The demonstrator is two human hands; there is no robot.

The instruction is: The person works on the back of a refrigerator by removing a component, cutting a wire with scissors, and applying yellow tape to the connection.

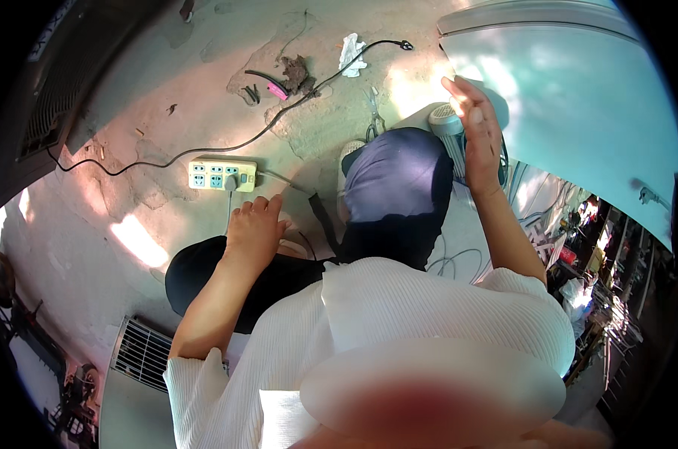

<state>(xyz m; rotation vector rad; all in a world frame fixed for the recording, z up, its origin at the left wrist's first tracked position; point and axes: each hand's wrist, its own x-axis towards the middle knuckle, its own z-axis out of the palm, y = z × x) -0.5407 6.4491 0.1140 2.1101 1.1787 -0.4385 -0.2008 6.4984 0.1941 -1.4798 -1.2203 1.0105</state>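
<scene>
My left hand hovers or rests above my bent left knee; which one I cannot tell. Its fingers are slightly spread and nothing shows in them. Just beyond it on the floor lies a cream power strip with a grey plug in one socket. My right hand is raised beside my right knee, open, its fingers stretched and empty. Next to it is a pale, ribbed cylindrical thing, partly hidden by my knee. Scissors lie on the floor near my right foot.
A black cord snakes across the floor from a dark appliance. Beyond lie crumpled white paper and a small pink object. A large pale panel stands at right, above piled clutter. A black strip lies between my legs.
</scene>
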